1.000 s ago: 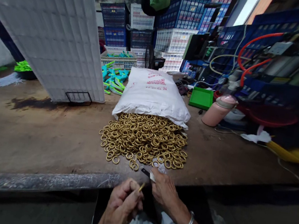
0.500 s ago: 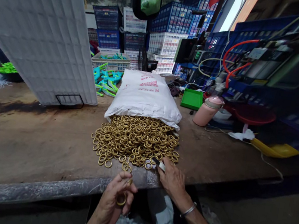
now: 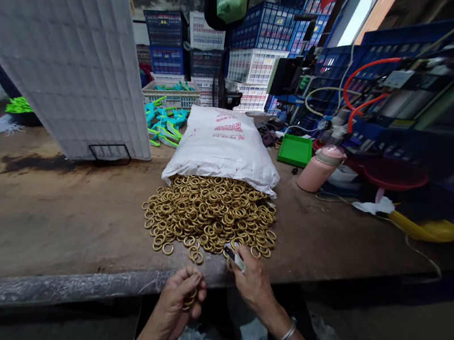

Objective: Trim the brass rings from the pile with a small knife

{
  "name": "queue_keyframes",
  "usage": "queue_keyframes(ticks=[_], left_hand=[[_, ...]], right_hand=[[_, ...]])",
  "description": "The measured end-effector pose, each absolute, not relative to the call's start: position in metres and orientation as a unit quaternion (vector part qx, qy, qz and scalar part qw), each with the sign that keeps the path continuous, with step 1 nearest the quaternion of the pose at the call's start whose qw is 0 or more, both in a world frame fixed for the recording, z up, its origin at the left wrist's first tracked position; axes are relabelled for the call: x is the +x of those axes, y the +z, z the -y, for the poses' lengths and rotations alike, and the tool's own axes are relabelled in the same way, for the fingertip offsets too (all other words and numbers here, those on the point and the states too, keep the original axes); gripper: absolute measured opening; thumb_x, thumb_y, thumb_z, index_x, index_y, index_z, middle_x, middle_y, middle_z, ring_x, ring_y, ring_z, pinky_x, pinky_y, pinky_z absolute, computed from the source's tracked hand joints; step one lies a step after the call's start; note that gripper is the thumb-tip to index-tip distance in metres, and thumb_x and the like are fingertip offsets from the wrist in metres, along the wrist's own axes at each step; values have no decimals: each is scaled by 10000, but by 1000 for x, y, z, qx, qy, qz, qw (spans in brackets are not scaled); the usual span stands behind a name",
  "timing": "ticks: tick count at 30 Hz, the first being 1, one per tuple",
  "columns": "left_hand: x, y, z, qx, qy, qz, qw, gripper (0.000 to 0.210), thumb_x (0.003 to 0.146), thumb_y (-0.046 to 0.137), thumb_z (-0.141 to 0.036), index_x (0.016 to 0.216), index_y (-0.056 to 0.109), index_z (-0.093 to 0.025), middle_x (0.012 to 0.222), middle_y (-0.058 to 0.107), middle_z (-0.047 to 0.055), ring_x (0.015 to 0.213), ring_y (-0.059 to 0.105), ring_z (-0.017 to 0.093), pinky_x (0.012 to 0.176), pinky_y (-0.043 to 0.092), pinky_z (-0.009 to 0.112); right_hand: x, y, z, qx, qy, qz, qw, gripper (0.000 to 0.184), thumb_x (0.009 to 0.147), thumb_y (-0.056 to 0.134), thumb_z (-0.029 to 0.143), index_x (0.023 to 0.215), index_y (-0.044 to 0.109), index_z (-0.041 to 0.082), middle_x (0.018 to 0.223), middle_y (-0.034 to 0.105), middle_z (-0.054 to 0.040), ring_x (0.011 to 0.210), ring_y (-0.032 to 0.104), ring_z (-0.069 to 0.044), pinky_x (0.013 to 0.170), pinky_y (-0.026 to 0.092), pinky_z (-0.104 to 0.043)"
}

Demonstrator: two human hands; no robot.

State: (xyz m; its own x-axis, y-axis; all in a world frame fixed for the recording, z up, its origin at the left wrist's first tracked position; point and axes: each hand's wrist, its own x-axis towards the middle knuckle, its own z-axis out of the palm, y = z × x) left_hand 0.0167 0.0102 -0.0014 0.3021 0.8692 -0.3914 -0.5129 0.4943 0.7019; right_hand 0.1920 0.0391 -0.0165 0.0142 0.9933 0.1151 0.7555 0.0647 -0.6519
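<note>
**Gold-colored rings gathered in a curled left hand**

The rings sat inside the left hand, its fingers curled snugly around them just off the near edge of the surface, their number hard to tell. Half a second earlier those fingers had stood loosely apart, one ring hanging in view; the tighter curl suggested a firmer hold on the gathered pieces. The right hand reached over the near edge, pinching a black-and-white tool, its dark tip at the front of the pile of loose rings; it had shifted slightly toward that edge. The pile lay beyond both hands, nearer the right, spread before a white sack. A pink bottle stood farther right.
</note>
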Motion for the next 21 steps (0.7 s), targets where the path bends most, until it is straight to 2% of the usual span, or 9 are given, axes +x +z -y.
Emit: queue_keyframes(ticks=[4, 7, 9, 12, 15, 18, 21], left_hand=[[18, -9, -10, 306, 461, -440, 708, 345, 678, 639, -396, 916, 517, -177, 495, 433, -81, 378, 333, 38, 349, 239, 139], [19, -10, -10, 359, 450, -468, 670, 358, 691, 619, -407, 937, 539, -159, 435, 374, -101, 337, 271, 32, 336, 219, 146], [19, -8, -11, 387, 456, -477, 645, 302, 691, 628, -368, 890, 572, -148, 489, 465, -67, 391, 369, 43, 393, 307, 151], [19, -5, -11, 438, 479, -472, 597, 190, 712, 614, -294, 830, 608, -146, 707, 615, 17, 642, 544, 112, 620, 430, 200], [18, -8, -10, 492, 487, -469, 548, 152, 737, 574, -270, 819, 624, -153, 762, 635, 32, 726, 569, 151, 703, 441, 241], [17, -13, -9, 547, 491, -464, 495, 148, 748, 549, -245, 839, 632, -162, 795, 639, 35, 757, 573, 159, 733, 433, 249], [16, -14, -9, 572, 487, -462, 471, 140, 761, 527, -235, 824, 628, -161, 716, 619, 21, 692, 563, 145, 684, 429, 233]], right_hand=[[163, -3, -35, -604, 381, 621, 323, 163, 760, 401, 274, 632, 455, 188, 561, 437, 42, 560, 420, -105, 546, 328, -215], [150, 5, -33, -573, 481, 564, 349, 137, 722, 429, 259, 611, 445, 180, 541, 404, 60, 538, 391, -83, 521, 318, -197], [146, 6, -31, -555, 546, 517, 356, 127, 704, 441, 256, 600, 422, 184, 508, 351, 80, 472, 329, -63, 447, 273, -182], [145, 3, -28, -525, 643, 435, 348, 132, 705, 443, 282, 616, 389, 200, 479, 272, 106, 377, 196, -41, 349, 155, -179], [143, 1, -25, -514, 686, 387, 339, 137, 694, 460, 302, 633, 380, 208, 459, 257, 119, 335, 149, -29, 316, 105, -175], [140, -1, -24, -520, 691, 376, 333, 141, 683, 473, 314, 643, 391, 207, 438, 269, 124, 315, 161, -22, 305, 112, -164], [137, -3, -24, -524, 694, 376, 319, 81, 672, 448, 280, 684, 419, 206, 447, 339, 120, 303, 180, -17, 303, 124, -157]])
